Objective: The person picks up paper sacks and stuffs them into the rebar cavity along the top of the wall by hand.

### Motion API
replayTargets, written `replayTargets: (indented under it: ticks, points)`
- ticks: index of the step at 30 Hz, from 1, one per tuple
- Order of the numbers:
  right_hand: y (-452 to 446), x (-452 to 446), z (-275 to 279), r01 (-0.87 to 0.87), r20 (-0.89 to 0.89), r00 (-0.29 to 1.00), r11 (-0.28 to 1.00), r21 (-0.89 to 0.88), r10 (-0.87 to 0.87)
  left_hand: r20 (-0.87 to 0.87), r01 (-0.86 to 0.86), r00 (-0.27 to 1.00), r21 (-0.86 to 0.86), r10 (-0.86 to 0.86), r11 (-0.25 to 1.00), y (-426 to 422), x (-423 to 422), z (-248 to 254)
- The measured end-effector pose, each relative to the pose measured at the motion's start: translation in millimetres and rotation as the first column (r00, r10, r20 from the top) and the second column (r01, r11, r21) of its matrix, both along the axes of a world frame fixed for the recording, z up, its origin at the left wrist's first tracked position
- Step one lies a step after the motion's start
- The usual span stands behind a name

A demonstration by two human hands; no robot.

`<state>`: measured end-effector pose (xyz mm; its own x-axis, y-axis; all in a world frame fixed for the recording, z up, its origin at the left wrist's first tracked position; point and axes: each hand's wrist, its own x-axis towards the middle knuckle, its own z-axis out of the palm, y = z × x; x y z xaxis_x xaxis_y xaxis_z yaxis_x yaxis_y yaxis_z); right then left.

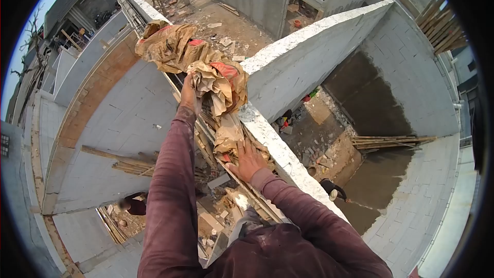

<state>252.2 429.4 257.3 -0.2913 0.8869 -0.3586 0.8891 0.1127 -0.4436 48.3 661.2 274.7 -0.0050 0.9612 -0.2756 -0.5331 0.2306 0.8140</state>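
Crumpled brown paper sacks (213, 90) with red printed patches lie in a long heap on a narrow bamboo scaffold (206, 146) beside a wall top. My left hand (189, 95) is closed on the near left edge of the bunched paper, some of its fingers hidden by the folds. Nearer to me, my right hand (249, 160) rests flat on a lower piece of the paper, fingers stretched out and slightly apart. More of the heap (172, 46) extends beyond my left hand along the scaffold.
A rough white wall top (288, 162) runs along the scaffold's right; another wall (319, 31) branches off. Far below, one person (333, 189) is near a wet-plastered wall (370, 92), another (135, 205) at lower left. Bamboo poles (393, 142) and rubble lie below.
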Motion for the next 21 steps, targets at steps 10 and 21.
replayTargets:
  ticks: [10, 21]
  points:
    - [83.6, -7.8, -13.9, 0.203, -0.164, 0.939, 0.875, -0.440, -0.301, -0.694, -0.040, 0.716, 0.065, 0.074, 0.997, -101.7, 6.4, -29.8]
    - [-47.3, 40.1, 29.0, 0.114, -0.166, 0.983, 0.976, 0.188, -0.083, -0.928, 0.327, -0.150, -0.371, -0.340, 0.869, -144.5, 44.7, -34.7]
